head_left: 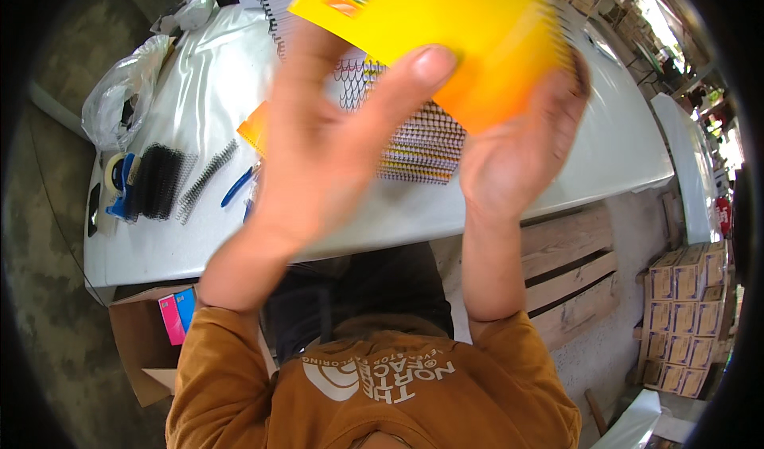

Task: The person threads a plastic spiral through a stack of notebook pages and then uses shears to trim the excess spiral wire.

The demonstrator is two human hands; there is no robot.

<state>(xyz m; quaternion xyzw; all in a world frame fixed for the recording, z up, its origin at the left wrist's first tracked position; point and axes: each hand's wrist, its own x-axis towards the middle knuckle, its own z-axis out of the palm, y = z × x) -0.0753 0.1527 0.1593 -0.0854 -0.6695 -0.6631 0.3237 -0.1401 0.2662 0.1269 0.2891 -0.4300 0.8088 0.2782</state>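
Note:
A yellow spiral-bound notebook (485,19) is raised above the table between my hands, blurred by motion. My left hand (318,139) is at its lower left, the thumb over the cover and the fingers partly hidden behind it. Around its lower right corner, beside the wire spine, my right hand (521,147) is closed. Below them lies a stack of spiral-bound notebooks (422,143), its coils facing me. An orange-covered corner (253,127) shows beside my left wrist. Another spiral notebook (274,11) lies farther back, mostly covered.
Black binding coils (163,182), a loose coil (205,182), blue-handled pliers (236,186) and a blue tape dispenser (119,186) lie on the white-covered table (167,250). A plastic bag (123,91) sits at the left edge. Below are an open carton (131,330), a wooden pallet (569,274) and stacked boxes (684,318).

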